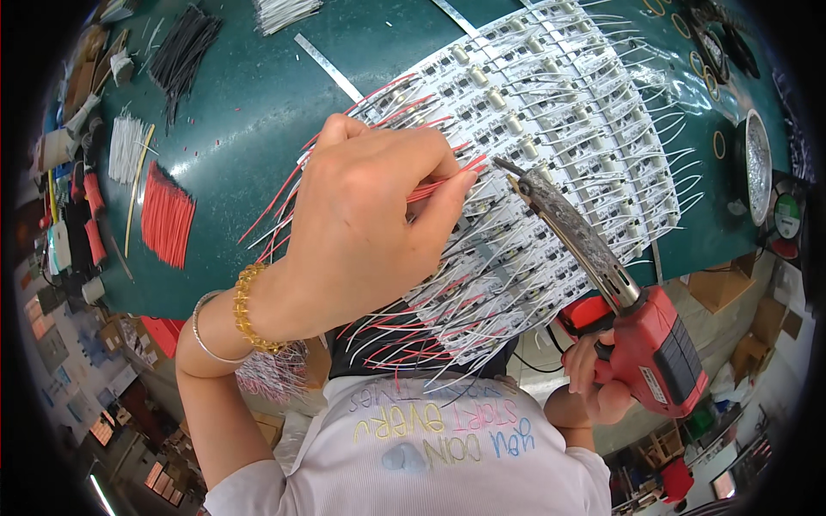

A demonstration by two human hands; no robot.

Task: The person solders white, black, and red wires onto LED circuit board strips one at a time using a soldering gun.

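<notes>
the left hand (361,211) holds a few red wires (475,163) in a pinch above the white boards (551,129) on the green tabletop (249,95). the right hand (596,380) grips a red soldering gun (654,353), its tip (502,164) just beside the wires' ends. a red bundle (168,215) lies farther left, near a white bundle (128,148).

The left hand (357,202) pinches thin red wires (426,191) over white circuit boards (551,107) that reach past the near edge of the green desk (249,95), while the right hand (598,378) grips a red soldering gun (658,357), its tip (506,167) just beside the wire ends. A red wire bundle (168,215) lies toward the desk's left edge, and a metal bowl (758,168) sits near its right edge.
</notes>
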